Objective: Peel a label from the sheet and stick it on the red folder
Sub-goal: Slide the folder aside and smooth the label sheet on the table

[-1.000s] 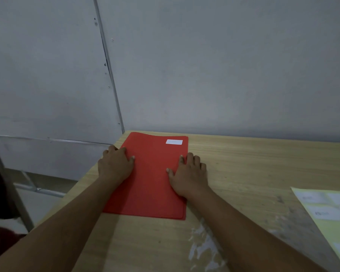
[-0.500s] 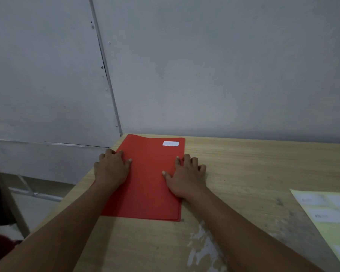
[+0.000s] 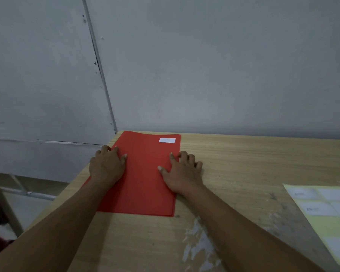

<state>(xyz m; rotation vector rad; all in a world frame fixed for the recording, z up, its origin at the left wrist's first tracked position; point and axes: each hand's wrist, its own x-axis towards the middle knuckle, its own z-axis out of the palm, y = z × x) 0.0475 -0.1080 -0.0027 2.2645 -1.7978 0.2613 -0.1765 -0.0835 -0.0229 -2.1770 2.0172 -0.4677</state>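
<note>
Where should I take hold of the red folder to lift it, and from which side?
Probably pinch the red folder at its near right corner, coming from the right. It lies flat on the table, and that edge shows a slight layered lip beside bare wood.

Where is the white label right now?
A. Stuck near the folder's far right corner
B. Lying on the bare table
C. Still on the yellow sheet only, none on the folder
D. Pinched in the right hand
A: the white label sits on the red folder near its far right corner, while both hands lie flat on the folder.
</note>
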